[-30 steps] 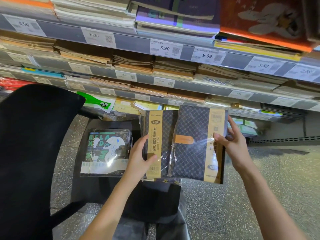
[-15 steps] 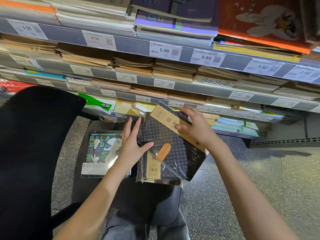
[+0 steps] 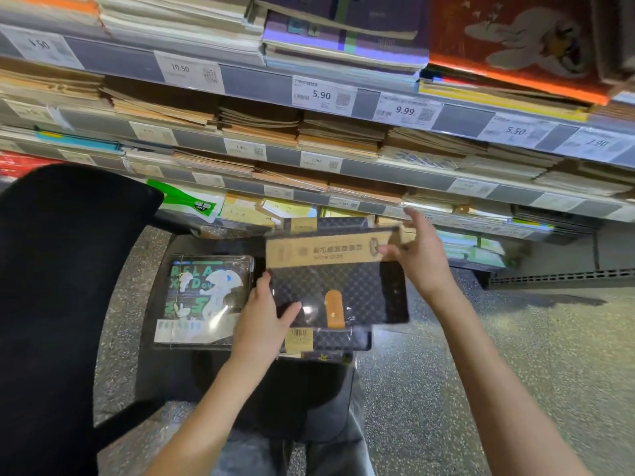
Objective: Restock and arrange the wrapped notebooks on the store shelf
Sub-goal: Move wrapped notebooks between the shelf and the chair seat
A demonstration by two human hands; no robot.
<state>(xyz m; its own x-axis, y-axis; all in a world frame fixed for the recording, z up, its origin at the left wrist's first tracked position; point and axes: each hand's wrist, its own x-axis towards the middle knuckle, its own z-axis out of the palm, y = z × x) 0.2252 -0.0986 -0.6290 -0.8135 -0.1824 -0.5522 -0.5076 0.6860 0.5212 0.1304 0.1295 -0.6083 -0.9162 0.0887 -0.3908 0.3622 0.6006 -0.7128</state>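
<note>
A wrapped dark quilted notebook (image 3: 347, 286) with a tan band and an orange tab lies sideways, band along its far edge, on a second one (image 3: 340, 341) below it. My left hand (image 3: 264, 321) grips the top notebook's near left corner, thumb on its cover. My right hand (image 3: 417, 255) pinches the right end of the tan band. Both notebooks sit over a dark cart surface (image 3: 178, 242). A wrapped green and white notebook (image 3: 206, 297) lies to their left. The bottom shelf (image 3: 481, 235) is just beyond.
Shelves with stacked brown, purple and orange notebooks and price tags (image 3: 321, 95) fill the upper view. A black seat back (image 3: 58, 304) stands at the left. The speckled floor (image 3: 515, 355) stretches to the right. My legs in grey trousers (image 3: 309, 451) are below.
The top notebook has turned from upright to flat and sideways, its tan band now at the far edge. My right hand shifted to the band's right end; my left moved to the near left corner.
</note>
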